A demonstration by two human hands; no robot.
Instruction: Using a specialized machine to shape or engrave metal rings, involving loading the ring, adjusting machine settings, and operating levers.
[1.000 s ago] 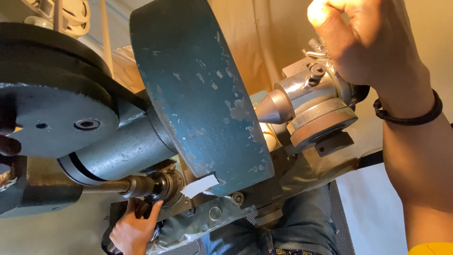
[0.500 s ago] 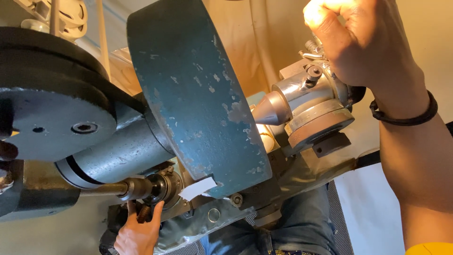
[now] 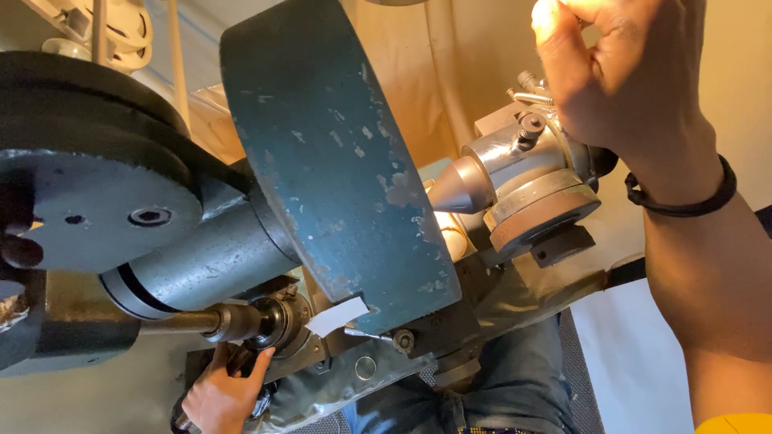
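Note:
My right hand [image 3: 623, 76], with a black band [image 3: 683, 201] on the wrist, is curled over the top of a silver centre head [image 3: 523, 189] with a pointed cone, next to its small metal levers [image 3: 527, 96]. What the fingers close on is hidden. My left hand [image 3: 221, 394] reaches under the machine. Its fingers wrap a dark handle [image 3: 241, 362] just below the spindle chuck [image 3: 273, 321], and the thumb touches the chuck. A large blue-green wheel guard [image 3: 338, 153] stands between the two hands.
A dark round plate [image 3: 96, 193] and a grey spindle housing [image 3: 201, 261] fill the left. A white paper tag [image 3: 338, 315] hangs at the guard's lower edge. My jeans-clad legs [image 3: 498, 394] show below the machine base. Cream cloth hangs behind.
My left hand has shifted slightly left and lower under the chuck. My right hand stays on top of the centre head. The view has tilted a little.

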